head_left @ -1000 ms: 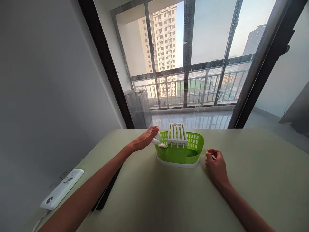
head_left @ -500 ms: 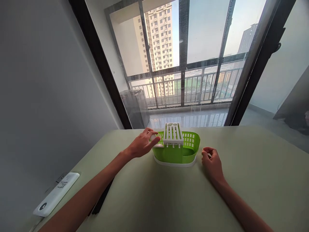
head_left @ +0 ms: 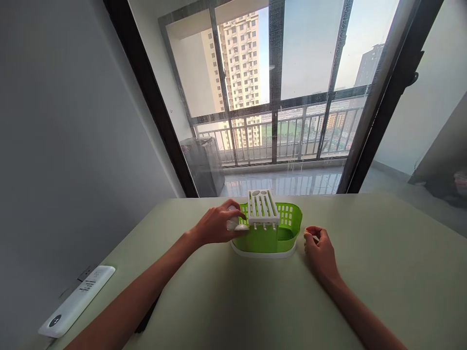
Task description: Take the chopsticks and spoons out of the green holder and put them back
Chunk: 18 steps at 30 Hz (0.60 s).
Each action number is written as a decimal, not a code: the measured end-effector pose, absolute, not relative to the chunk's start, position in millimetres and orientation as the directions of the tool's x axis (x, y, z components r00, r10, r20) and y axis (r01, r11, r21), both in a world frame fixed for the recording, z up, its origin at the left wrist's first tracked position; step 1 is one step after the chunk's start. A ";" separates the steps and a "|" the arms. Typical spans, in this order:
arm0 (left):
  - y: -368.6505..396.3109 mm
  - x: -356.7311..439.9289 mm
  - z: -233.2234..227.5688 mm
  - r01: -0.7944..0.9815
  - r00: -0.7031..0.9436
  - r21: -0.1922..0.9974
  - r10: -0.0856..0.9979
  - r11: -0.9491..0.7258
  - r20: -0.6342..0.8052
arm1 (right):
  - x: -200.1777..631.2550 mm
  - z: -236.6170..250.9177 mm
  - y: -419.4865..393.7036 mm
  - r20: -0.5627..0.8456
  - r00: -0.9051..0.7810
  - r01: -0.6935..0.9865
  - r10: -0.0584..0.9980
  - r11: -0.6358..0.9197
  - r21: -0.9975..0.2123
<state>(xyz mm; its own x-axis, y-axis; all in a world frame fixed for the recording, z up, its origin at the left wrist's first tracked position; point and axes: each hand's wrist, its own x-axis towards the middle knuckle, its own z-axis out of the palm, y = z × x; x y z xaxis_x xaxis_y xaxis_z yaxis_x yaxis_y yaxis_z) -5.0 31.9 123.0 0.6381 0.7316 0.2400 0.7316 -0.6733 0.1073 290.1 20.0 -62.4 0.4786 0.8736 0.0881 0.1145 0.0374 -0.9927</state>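
A green plastic basket (head_left: 263,242) with a white base rim stands on the table. Across its middle sits a white slotted rack (head_left: 263,206) with small hooks on its front edge. My left hand (head_left: 217,224) is at the basket's left end, its fingers and thumb closed around a white rounded piece (head_left: 233,221). Part of that piece is hidden by my fingers, so I cannot tell whether it is attached to the basket. To the right of the basket, my right hand (head_left: 321,249) rests on the table with fingers curled against the thumb; anything inside is hidden.
On the left lies a long white power strip (head_left: 78,299) near the wall. A dark, narrow object (head_left: 149,313) is partly covered by my left forearm. Beyond the pale green table (head_left: 233,301) are a glass door and a balcony with a railing.
My left hand's fingers have closed further around the white rounded piece, with the thumb now lower. The rack looks slightly tilted and shifted right. My right hand stays beside the basket.
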 end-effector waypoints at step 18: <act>50.8 -14.9 114.9 0.671 0.524 0.342 0.746 -0.659 0.411 | 288.7 -57.4 16.8 0.082 0.473 0.126 0.877 0.024 -0.992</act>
<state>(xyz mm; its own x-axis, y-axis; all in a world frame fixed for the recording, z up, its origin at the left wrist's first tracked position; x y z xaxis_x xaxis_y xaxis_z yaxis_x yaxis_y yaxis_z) -14.9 50.8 114.9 0.5237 0.7463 0.4108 0.6705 -0.6586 0.3415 288.7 16.8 -57.4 0.4735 0.8770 0.0818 0.1259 0.0245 -0.9917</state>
